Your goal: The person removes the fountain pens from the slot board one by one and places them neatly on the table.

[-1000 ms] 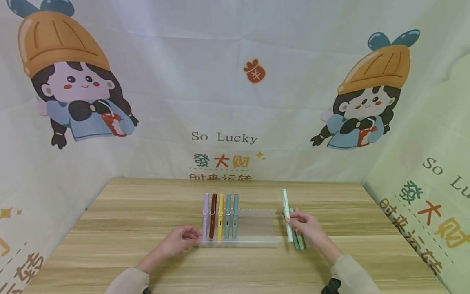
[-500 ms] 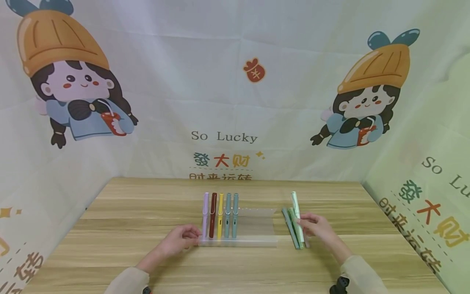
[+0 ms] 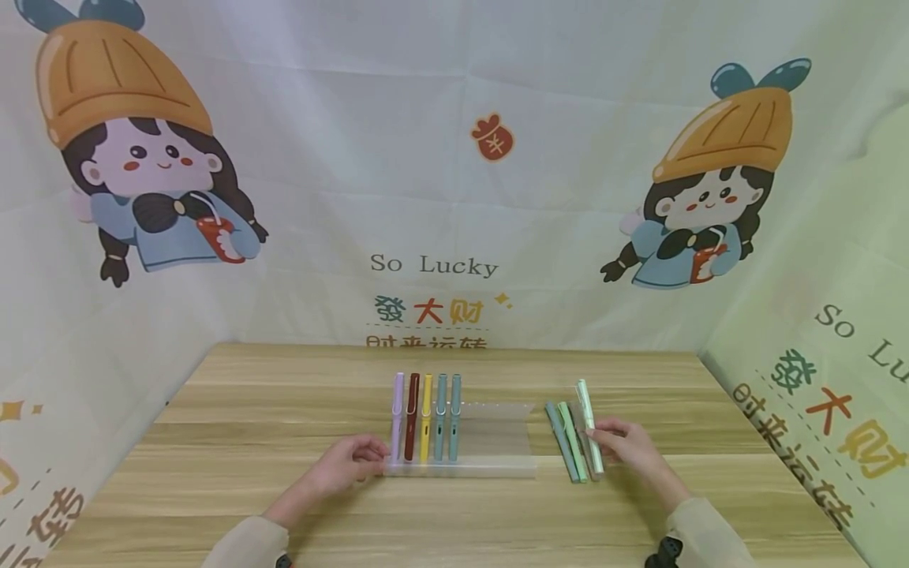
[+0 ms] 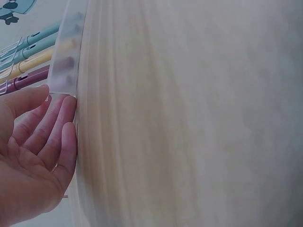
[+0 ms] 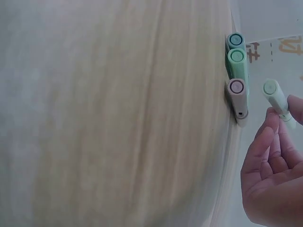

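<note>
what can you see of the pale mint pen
The pale mint pen is slim, straight and plastic-looking, with a round near end. The right hand pinches it partway along. It is raised above the table, its far end angled left, and looks clear of the three pens lying nearby.

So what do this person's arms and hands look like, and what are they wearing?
The left hand and right hand are both bare, with no gloves. The left sleeve and right sleeve are plain and pale cream. A black device sits at the right wrist; only a small dark piece shows by the left cuff.
</note>
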{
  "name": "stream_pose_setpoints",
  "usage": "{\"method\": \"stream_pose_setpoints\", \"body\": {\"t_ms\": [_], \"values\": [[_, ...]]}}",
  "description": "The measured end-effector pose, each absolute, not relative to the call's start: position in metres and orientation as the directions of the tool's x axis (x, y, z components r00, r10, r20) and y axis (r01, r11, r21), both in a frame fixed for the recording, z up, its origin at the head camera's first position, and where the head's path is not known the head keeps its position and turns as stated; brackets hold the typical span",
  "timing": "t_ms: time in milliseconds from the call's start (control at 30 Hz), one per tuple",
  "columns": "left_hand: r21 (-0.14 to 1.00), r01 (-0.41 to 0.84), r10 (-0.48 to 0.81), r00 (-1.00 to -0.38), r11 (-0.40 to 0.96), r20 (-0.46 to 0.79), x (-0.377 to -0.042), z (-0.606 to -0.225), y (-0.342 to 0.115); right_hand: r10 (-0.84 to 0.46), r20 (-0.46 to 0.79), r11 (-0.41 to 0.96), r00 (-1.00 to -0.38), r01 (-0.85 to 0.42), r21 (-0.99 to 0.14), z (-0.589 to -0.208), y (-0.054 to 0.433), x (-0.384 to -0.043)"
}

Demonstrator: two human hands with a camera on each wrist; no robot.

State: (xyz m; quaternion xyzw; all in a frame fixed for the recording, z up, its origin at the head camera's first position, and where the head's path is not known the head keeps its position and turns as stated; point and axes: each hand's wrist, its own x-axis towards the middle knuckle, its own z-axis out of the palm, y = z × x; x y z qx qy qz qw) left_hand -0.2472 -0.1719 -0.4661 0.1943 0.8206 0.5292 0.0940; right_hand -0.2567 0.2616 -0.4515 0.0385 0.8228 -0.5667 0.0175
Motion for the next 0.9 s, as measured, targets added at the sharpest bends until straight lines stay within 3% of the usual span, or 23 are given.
{"method": "stream_pose_setpoints", "body": {"t_ms": [900], "values": [[0.9,0.23,0.427,-0.903,0.371,0.055,-0.248,-0.4665,-0.1724,0.099,-0.112,0.505,-0.989,0.147,-0.851,-0.4576,0.2679,-0.2573]]}}
